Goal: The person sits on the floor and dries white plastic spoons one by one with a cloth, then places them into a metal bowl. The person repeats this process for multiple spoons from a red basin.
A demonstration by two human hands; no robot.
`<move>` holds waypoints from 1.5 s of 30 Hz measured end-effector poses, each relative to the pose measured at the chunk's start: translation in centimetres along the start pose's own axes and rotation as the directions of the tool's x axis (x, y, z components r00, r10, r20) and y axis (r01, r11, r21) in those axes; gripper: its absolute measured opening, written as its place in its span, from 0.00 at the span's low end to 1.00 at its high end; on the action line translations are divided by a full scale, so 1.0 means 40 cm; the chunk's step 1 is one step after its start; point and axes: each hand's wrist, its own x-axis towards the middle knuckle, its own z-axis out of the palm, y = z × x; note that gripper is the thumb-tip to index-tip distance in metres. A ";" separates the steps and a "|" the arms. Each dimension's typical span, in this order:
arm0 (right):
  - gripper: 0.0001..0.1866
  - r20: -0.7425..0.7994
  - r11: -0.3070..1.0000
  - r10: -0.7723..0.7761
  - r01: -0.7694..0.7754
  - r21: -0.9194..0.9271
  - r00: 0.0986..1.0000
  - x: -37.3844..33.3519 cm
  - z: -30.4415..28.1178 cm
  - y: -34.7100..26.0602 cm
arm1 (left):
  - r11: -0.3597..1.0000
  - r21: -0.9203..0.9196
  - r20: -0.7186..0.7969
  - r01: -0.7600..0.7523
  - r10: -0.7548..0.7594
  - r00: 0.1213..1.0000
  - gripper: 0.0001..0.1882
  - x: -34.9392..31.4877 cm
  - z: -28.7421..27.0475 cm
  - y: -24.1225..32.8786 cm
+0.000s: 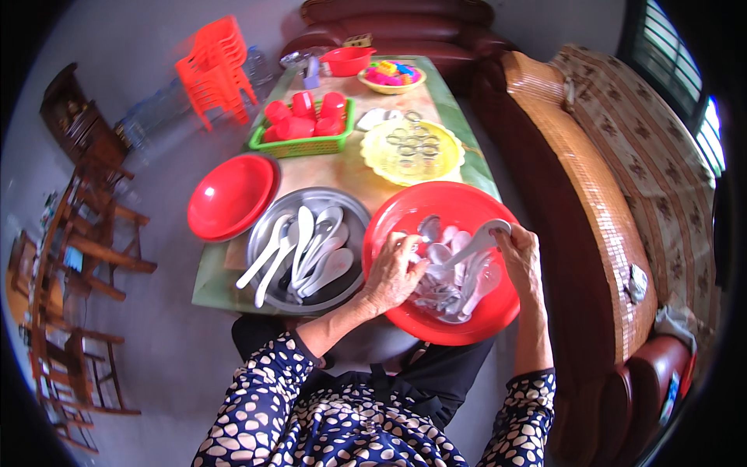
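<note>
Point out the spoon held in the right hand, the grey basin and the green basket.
Held spoon [473, 247]: head view, on its pale middle.
Grey basin [359, 233]: head view, on its inner wall.
Green basket [305, 146]: head view, on its front wall.

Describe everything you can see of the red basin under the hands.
The basin is round, glossy red, plastic-looking and broad-rimmed. It stands upright at the near end of the table; its support is hidden. Pale spoons lie jumbled inside. The left hand is over its left side, the right hand its right.
</note>
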 end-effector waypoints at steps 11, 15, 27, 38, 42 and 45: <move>0.10 0.349 0.927 0.100 -0.215 0.308 0.932 -0.023 0.171 -0.111 | 0.986 -0.156 0.104 0.053 -0.037 0.994 0.10 -0.062 -0.114 0.016; 0.10 0.391 0.868 0.108 -0.279 0.412 0.914 -0.017 0.206 -0.145 | 0.991 0.119 0.017 -0.054 0.052 0.999 0.12 -0.064 -0.183 0.019; 0.10 0.558 0.998 -0.009 -0.029 0.059 0.830 -0.074 0.297 -0.147 | 0.841 0.284 -0.111 0.460 -0.448 0.887 0.21 -0.195 -0.365 -0.170; 0.10 0.579 0.997 0.071 -0.070 -0.025 0.812 -0.089 0.307 -0.132 | 0.715 0.578 -0.118 0.393 -0.403 0.907 0.18 -0.193 -0.349 -0.206; 0.10 0.535 0.997 0.067 -0.040 -0.061 0.842 -0.080 0.283 -0.149 | 0.714 0.578 -0.179 0.396 -0.362 0.915 0.20 -0.197 -0.331 -0.208; 0.10 0.456 0.992 -0.051 0.098 -0.079 0.889 -0.051 0.246 -0.140 | 0.700 0.564 -0.110 0.438 -0.461 0.880 0.21 -0.176 -0.372 -0.173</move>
